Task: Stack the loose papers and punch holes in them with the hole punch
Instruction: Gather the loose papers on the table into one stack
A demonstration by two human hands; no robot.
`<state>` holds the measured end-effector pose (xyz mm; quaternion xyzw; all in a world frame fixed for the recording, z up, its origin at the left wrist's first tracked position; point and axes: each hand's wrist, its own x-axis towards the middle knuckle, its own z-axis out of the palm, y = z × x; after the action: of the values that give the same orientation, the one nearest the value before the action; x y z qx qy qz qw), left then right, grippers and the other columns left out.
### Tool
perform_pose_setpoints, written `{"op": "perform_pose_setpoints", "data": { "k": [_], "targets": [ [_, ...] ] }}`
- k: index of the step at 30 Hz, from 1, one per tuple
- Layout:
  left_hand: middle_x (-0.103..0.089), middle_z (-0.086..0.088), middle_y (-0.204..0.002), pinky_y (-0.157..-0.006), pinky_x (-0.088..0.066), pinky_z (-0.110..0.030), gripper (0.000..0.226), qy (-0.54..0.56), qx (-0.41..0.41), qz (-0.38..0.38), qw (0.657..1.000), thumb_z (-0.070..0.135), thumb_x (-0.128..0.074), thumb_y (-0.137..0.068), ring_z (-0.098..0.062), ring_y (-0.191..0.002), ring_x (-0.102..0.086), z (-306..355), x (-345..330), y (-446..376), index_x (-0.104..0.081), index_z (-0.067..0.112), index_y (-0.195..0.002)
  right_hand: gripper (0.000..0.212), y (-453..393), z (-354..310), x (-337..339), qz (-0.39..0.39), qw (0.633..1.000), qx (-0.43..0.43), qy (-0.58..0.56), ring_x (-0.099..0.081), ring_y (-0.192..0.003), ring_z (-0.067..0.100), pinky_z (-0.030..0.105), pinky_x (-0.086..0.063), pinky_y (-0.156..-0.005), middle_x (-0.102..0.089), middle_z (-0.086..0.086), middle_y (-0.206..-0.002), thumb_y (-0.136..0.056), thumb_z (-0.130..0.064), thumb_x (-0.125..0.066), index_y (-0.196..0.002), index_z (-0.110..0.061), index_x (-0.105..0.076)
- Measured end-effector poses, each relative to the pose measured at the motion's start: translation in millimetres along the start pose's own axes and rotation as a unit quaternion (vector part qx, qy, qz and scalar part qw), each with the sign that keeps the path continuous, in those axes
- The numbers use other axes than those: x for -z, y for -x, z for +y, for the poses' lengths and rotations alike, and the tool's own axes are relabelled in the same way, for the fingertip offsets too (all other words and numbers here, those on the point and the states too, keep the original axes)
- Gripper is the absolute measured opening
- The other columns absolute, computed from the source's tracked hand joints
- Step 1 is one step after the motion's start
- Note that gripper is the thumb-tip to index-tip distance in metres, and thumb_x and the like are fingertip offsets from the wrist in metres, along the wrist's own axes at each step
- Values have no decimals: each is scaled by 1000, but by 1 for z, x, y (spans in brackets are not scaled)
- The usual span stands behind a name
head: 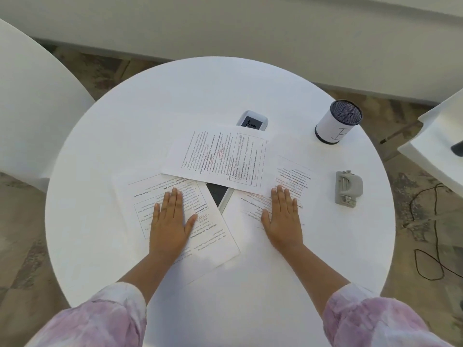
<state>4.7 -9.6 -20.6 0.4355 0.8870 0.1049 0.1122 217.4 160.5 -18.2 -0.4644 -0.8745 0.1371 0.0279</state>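
A: While both palms lie flat, what's under them?

B: My left hand (171,222) is spread open, fingers together, pressing down on the left sheet (175,221) at about 7 o'clock on the round white table (125,121). Gripping nothing. My right hand (281,219) is likewise flat and open on the right sheet (280,194) at about 5 o'clock. Nothing pinched there either.

A: Third paper?

B: The middle sheet (220,159) sits near the table centre, turned sideways, its near edge overlapping both other sheets. Papers are loose, not stacked.

A: Hole punch?

B: The grey hole punch (348,189) is at 3 o'clock, well apart from my right hand, on bare table, untouched.

A: Anything else?

B: A mesh pen cup (338,123) wrapped in white paper stands at about 2 o'clock. A socket panel (252,122) peeks out at the middle sheet's far edge, and a dark slab (218,194) shows between the two near sheets; can't tell what it is. Pink-white sleeves (100,321) at the bottom corners.
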Motion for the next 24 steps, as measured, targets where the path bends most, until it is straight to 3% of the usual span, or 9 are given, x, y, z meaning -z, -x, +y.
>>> {"op": "perform_pose_setpoints", "data": {
  "k": [10,13,17,24],
  "targets": [
    [-20,-8,-155,-116,-8,-40,85,-9,3,0,1000,63,4,-87,-23,-144,-16,2,-1,1,-21,6,-146,61,2,5,-5,11,1000,5,4,-3,-146,20,37,-2,-120,-11,3,-158,-96,-38,-34,-148,-14,-13],
    [-18,-8,-156,-116,-7,-39,86,-11,5,-3,1000,63,6,-86,-22,-144,-13,2,-1,-1,-19,6,-146,57,0,5,-3,11,1000,22,3,-7,-146,23,39,-4,-120,-13,3,-157,-95,-38,-30,-147,-17,-20],
    [-11,-5,-157,-117,-2,-37,89,-13,-14,-9,1000,65,10,-83,-20,-145,-7,0,0,-4,-13,8,-147,52,-3,0,4,20,998,62,21,-17,-144,28,43,-10,-117,-24,8,-155,-95,-29,-45,-143,-14,-33],
    [-6,-8,-158,-117,-2,-37,82,33,12,17,999,61,-7,-86,-25,-146,-5,-3,9,-3,-8,7,-148,31,-8,-23,14,62,989,130,41,-35,-136,36,51,-23,-111,-40,14,-146,-91,-25,-55,-120,-15,-60]
  ]
}}
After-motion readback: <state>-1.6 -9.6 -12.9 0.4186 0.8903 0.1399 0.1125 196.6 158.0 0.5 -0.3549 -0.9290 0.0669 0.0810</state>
